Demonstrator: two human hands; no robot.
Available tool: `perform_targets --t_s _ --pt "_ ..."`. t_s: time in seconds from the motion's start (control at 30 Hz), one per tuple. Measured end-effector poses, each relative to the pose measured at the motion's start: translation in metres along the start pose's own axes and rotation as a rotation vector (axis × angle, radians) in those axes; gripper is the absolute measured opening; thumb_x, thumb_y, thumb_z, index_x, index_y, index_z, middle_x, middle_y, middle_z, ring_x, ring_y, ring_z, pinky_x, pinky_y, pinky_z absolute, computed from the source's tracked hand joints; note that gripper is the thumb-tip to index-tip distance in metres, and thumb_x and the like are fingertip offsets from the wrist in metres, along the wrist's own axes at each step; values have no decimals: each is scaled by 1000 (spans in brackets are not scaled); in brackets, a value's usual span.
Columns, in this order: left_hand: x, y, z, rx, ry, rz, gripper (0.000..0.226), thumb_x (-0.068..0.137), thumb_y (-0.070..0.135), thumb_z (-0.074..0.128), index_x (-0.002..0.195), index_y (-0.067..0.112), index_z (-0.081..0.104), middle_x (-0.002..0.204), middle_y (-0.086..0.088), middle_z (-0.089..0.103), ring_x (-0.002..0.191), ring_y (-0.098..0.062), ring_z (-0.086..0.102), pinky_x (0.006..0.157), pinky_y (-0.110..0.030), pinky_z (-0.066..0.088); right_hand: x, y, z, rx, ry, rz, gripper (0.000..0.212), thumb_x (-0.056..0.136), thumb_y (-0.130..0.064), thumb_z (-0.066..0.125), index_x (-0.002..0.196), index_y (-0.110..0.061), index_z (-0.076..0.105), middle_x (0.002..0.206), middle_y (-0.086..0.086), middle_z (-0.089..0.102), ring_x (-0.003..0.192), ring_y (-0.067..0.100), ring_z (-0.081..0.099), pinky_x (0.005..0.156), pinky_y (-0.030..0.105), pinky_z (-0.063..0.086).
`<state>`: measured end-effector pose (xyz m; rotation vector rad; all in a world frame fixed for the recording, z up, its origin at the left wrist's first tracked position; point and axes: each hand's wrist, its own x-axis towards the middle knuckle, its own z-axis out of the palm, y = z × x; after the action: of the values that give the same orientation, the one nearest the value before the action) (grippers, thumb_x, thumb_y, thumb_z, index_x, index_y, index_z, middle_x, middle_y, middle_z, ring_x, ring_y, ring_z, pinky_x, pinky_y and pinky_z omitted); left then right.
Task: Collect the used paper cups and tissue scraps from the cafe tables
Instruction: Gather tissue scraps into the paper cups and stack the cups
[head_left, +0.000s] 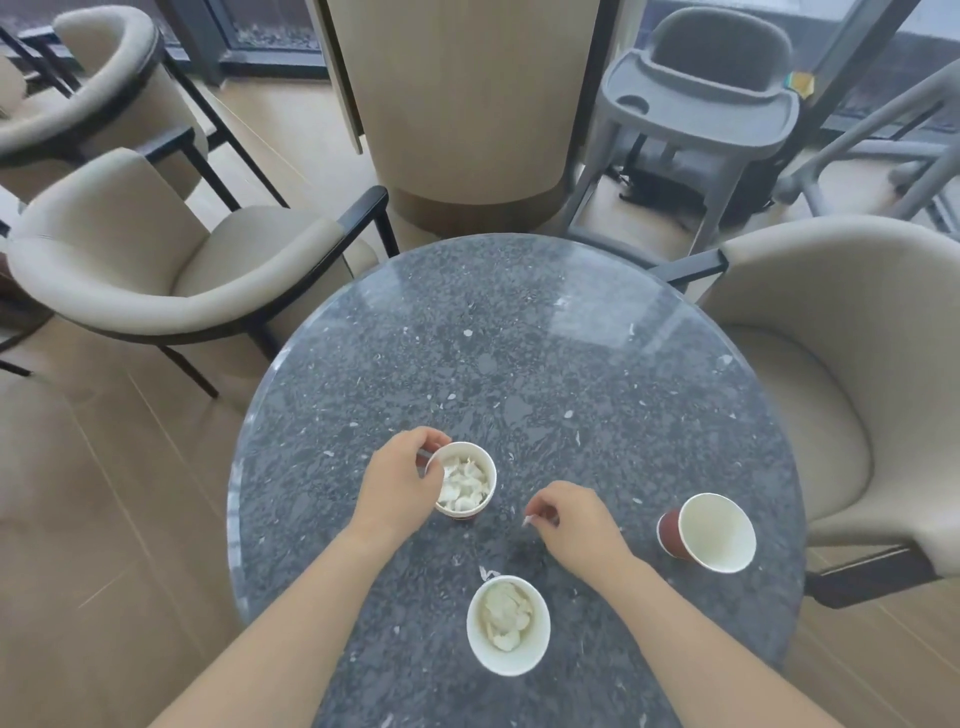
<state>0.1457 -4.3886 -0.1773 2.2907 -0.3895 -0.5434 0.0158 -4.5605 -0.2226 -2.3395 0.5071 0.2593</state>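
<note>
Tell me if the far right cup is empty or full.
Empty. The right cup shows a bare white inside, with nothing in it.

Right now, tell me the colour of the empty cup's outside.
The empty cup is dark red outside; seen in the head view.

Person, head-cam view from above: only the two arms show. L forearm (291, 623) & R forearm (701, 623) are bare from bottom frame edge to wrist, slim and smooth. L hand (400, 483) & R hand (576, 525) are bare too. Nails too small to make out.
</note>
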Motion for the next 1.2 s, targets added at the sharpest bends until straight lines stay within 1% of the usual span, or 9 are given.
perform_targets --t_s 0.1,0.2,0.37,0.53,0.63,0.7,0.87,1.07,1.2 --pt "-6 -1 0 -7 -14 3 22 84 8 56 88 30 61 89 13 62 82 1 56 64 -10 39 0 -26 -15 140 172 -75 9 79 -8 68 79 -17 67 79 -5 63 65 1 51 65 7 40" --pt "-12 -2 0 -30 -10 -5 23 83 7 56 87 28 62 88 12 64 82 -2 58 64 -10 39 1 -55 -22 223 237 -176 9 78 -10 69 80 -19 67 79 -7 64 68 3 55 64 11 44" --pt "-22 -7 0 -117 37 -87 20 81 9 57 87 27 64 87 13 65 79 0 59 64 -11 40 -7 -62 -21 159 191 -220 13 80 -8 68 89 -17 67 84 -8 61 72 7 55 70 18 46" --pt "-20 -14 -5 -209 115 -163 20 83 13 60 87 32 60 85 16 63 79 -3 60 62 -14 40 -15 -40 -19 87 175 -150 16 78 -7 68 88 -19 67 79 -19 53 70 1 51 67 2 37" --pt "-13 -15 -5 -321 175 -207 21 85 15 59 85 37 57 90 13 64 81 -7 62 68 -23 48 -16 -32 -17 55 136 -123 15 79 -9 67 90 -19 66 82 -15 55 73 2 50 68 4 36" --pt "-10 -16 -5 -385 161 -243 21 86 15 59 90 36 57 94 12 63 86 -11 63 74 -33 54 -16 -28 -16 46 109 -120 13 80 -12 67 90 -20 66 84 -13 56 71 0 49 68 5 37" --pt "-18 -26 -3 -315 69 -210 23 87 22 60 105 32 51 100 20 59 91 2 58 68 -19 43 -18 -25 -15 49 72 -148 13 81 -19 69 93 -21 65 85 -13 57 70 -4 48 66 3 37" --pt "-38 -33 -7 -337 51 -226 27 87 34 60 111 30 49 104 17 59 89 -7 63 78 -34 52 -31 -20 -13 55 77 -147 12 82 -22 68 94 -22 65 87 -13 58 78 1 52 71 7 40" --pt "-52 -28 -11 -303 18 -205 26 87 35 61 108 33 45 104 17 58 87 -4 62 76 -30 50 -47 -17 -14 67 103 -120 12 82 -22 68 93 -24 64 87 -14 59 79 3 53 74 14 42"
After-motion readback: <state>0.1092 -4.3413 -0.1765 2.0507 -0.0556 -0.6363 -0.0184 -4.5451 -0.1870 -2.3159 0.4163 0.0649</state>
